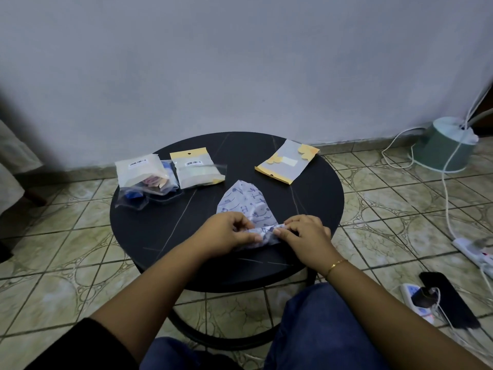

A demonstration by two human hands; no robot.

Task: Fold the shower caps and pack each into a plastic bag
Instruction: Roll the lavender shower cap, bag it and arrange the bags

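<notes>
A white shower cap with a blue print lies on the round black table, folded to a wedge that points away from me. My left hand and my right hand each pinch its gathered near edge, thumbs almost meeting at the middle. An empty plastic bag with a yellow header card lies flat at the back right of the table. At the back left lie packed plastic bags and another bag with a barcode label.
The table stands on a tiled floor close to a pale wall. To the right on the floor are a green upturned bucket, white cables, power strips and a dark phone. My knees in blue jeans sit under the table's near edge.
</notes>
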